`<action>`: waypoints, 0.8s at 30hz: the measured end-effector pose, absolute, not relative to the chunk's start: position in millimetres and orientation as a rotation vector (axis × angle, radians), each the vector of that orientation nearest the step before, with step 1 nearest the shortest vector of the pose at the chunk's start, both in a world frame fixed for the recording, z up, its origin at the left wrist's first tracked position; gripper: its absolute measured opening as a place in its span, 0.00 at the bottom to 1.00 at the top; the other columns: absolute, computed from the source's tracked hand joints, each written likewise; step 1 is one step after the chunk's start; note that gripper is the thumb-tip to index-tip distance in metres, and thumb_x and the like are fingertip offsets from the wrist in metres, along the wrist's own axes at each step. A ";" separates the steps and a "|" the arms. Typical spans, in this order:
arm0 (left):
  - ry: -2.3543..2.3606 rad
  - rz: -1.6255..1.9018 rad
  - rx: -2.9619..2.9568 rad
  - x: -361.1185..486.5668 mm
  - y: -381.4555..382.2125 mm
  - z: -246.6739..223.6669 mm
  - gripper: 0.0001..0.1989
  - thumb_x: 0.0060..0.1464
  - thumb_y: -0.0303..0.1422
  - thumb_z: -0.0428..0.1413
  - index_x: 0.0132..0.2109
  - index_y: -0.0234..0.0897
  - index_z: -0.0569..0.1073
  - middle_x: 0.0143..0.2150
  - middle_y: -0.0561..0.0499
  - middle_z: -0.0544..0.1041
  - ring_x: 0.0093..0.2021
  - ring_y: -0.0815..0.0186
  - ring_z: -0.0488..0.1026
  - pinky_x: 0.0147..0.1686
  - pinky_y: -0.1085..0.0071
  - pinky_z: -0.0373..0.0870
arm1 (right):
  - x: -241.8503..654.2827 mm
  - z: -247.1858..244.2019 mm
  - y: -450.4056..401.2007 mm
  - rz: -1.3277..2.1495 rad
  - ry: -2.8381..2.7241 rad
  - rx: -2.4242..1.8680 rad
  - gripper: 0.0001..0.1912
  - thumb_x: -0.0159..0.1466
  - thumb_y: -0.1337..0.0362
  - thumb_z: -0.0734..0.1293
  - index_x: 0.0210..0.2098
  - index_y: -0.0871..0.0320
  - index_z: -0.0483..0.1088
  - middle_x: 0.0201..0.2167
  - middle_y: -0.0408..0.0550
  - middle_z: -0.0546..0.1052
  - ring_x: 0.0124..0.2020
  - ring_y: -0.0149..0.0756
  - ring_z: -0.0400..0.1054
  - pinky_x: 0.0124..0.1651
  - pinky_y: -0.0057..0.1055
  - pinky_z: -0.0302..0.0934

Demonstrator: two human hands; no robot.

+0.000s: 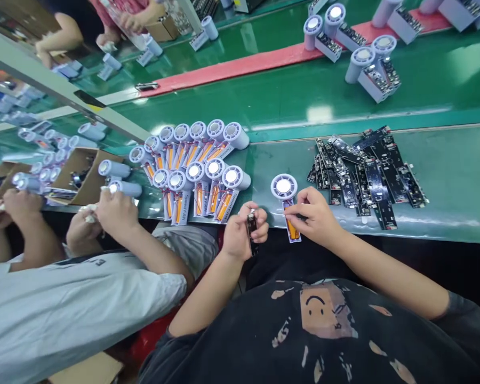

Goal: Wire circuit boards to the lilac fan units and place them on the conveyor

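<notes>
My left hand (240, 234) is closed around a small black circuit board (252, 232), held upright in front of the bench edge. To its right, a lilac handheld fan unit (284, 186) lies on the bench with its round head away from me and its open handle showing an orange battery (293, 229). The fingers of my right hand (314, 216) are pinched together over that handle, at the upper part of the battery. Whatever thin piece lies between those fingertips is too small to make out.
A group of similar fan units (200, 176) stands left of my hands. A pile of black circuit boards (368, 176) lies to the right. Beyond runs a green conveyor (264, 101) with a red strip (232, 66). At left, a co-worker's hands (118, 213) are near a cardboard box (74, 178).
</notes>
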State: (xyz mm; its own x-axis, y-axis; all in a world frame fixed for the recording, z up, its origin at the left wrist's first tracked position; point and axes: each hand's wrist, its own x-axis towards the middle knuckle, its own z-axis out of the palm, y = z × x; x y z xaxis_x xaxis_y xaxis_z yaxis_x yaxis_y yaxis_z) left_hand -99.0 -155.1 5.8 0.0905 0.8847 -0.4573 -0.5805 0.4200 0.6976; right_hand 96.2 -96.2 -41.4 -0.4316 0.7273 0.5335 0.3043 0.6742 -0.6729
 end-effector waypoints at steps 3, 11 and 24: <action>0.999 1.098 0.397 -88.4 -159.1 -4.0 0.16 0.38 0.31 0.60 0.36 0.40 0.62 0.28 0.60 0.69 0.17 0.79 0.58 0.16 0.83 0.53 | 93.2 -37.1 -101.3 0.549 -1.998 -0.878 0.09 0.66 0.64 0.67 0.31 0.53 0.79 0.33 0.46 0.65 0.37 0.37 0.60 0.41 0.37 0.51; 1.405 1.014 0.871 -82.5 -158.8 -15.9 0.19 0.48 0.39 0.64 0.46 0.35 0.74 0.35 0.50 0.79 0.28 0.69 0.77 0.27 0.73 0.78 | 86.0 -26.5 -111.6 0.263 -2.068 -0.951 0.11 0.67 0.64 0.67 0.27 0.54 0.75 0.31 0.46 0.68 0.37 0.38 0.57 0.40 0.38 0.45; 1.699 0.839 1.586 -83.7 -162.6 -15.2 0.15 0.61 0.29 0.53 0.52 0.37 0.78 0.43 0.47 0.83 0.36 0.64 0.80 0.43 0.64 0.80 | 83.1 -27.8 -116.0 0.018 -2.179 -0.956 0.15 0.70 0.64 0.64 0.26 0.55 0.71 0.34 0.49 0.71 0.42 0.42 0.57 0.43 0.42 0.48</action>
